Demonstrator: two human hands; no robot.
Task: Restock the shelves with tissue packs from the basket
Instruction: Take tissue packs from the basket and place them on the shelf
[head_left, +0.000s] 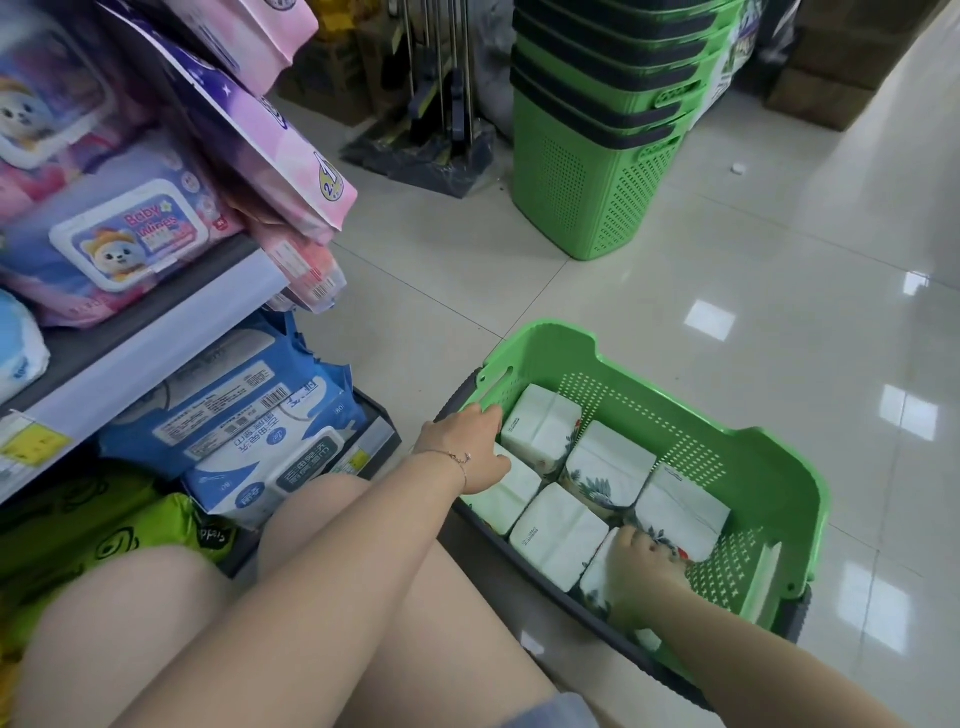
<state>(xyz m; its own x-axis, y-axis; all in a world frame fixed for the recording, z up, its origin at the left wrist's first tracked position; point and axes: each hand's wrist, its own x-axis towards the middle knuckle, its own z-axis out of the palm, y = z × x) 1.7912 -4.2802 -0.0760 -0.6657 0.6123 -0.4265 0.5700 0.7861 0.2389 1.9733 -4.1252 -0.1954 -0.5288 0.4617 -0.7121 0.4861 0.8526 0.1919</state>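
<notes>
Setting: a shop aisle. The glossy tiled floor (675, 270) is carrying everything, and you are crouching on it beside the shelving.

Item 1, tissue packs (608, 462): white and leaf-printed, these are sitting in two rows inside the green basket (769, 467), pressing side to side. The rows are following the basket's length, from far left to near right. Their upward faces are showing almost square, so the long axis is probably running down into the basket with the packs standing on end. The buried sides are hiding, so take that as a judgement.

Item 2, right hand (649, 564): its fingers are curling over the top of the near-right pack (597, 571) and appear to be gripping it.

Item 3, left hand (467, 447): this is lying at the basket's near-left rim, with the thumb touching the near-left pack (506, 493). I cannot tell whether its fingers are closing on anything.

Handling note: the packs are likely wedging one another. Draw the gripped one straight up, squeezing lightly across its sides. Keep the neighbours from riding up with it.

Item 4, shelves (156, 338): these are standing just to your left, bearing baby wipes (135, 244) above and blue packs (249, 415) below.

Item 5, stacked baskets (597, 156): these are standing well apart, further down the aisle.
</notes>
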